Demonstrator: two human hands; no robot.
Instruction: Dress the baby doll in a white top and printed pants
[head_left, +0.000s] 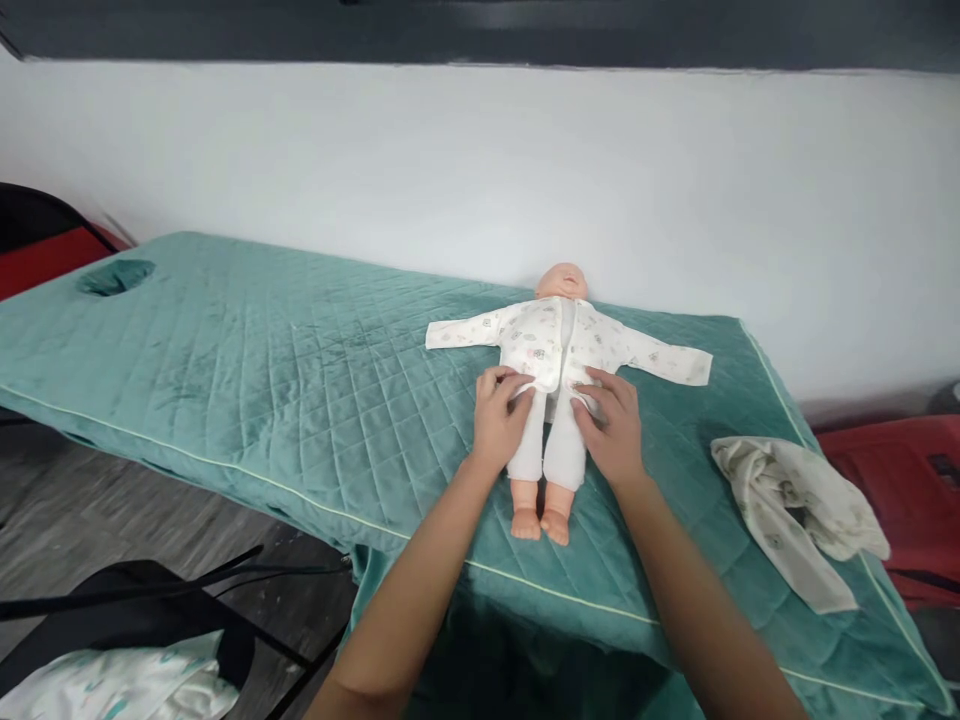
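A baby doll [563, 281] lies on its back, its head toward the wall and its bare feet toward me. It wears a white printed baby jacket [534, 335], the sleeves spread out sideways and the front parted down the middle. Below that are white pants [564, 452] ending above the ankles. My left hand [499, 415] is closed at the jacket's lower hem on the left side. On the opposite side, my right hand [615, 420] pinches the hem between thumb and fingers. Exactly how much cloth each hand grips is partly hidden.
A green quilted cover [337, 400] spreads over the long table, with a hole [116, 278] at its far left. A crumpled pale garment [795, 500] lies near the right edge. Printed cloth [135, 680] rests on a black chair at lower left. Red chairs [900, 470] flank the table.
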